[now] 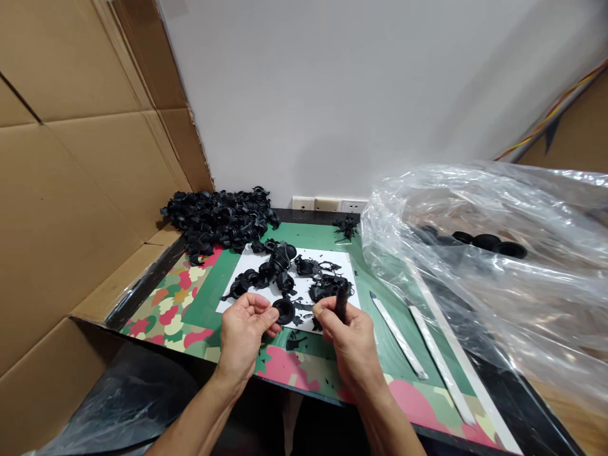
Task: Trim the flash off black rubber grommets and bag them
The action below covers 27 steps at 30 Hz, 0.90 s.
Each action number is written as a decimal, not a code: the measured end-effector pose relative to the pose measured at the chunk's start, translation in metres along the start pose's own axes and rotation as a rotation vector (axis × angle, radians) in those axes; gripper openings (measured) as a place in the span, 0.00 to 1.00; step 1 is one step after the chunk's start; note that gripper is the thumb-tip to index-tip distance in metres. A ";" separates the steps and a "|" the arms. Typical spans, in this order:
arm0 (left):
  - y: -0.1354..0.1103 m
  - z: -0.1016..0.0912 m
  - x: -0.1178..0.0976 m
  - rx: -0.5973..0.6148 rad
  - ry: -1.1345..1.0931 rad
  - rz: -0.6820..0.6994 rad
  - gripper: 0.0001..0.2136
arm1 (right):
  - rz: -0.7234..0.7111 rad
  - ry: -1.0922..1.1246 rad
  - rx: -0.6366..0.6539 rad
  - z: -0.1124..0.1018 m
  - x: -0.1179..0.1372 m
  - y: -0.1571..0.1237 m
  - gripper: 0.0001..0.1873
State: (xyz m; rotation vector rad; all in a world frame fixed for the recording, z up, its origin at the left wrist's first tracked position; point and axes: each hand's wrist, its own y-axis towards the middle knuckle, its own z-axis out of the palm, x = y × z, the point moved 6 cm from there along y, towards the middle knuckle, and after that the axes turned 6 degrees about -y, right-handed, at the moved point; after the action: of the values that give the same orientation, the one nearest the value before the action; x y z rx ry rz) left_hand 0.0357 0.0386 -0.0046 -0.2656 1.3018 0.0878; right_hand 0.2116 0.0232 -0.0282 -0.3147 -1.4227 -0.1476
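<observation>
My left hand (244,332) pinches a small round black rubber part (284,310) between thumb and fingers, just above the near edge of a white sheet (228,302). My right hand (344,335) is closed around a dark tool-like handle (341,303) that sticks up from the fist. Both hands hover close together over the table's front. Several more black rubber parts and trimmed scraps (285,272) lie scattered on the white sheet right behind my hands.
A big heap of black rubber parts (218,215) sits at the back left corner. The table has a green and camouflage-patterned cover (166,304). Two white strips (399,335) lie to the right. A large clear plastic bag (498,266) holding black parts fills the right side. Cardboard walls stand at left.
</observation>
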 end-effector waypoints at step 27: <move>-0.005 0.003 -0.002 0.021 0.028 0.016 0.13 | -0.194 -0.417 0.251 0.035 0.017 -0.002 0.10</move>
State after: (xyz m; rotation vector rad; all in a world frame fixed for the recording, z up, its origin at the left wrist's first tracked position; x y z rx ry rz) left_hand 0.0386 0.0348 -0.0016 -0.2386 1.3321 0.0842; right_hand 0.1804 0.0337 -0.0067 0.0044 -1.8638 -0.0609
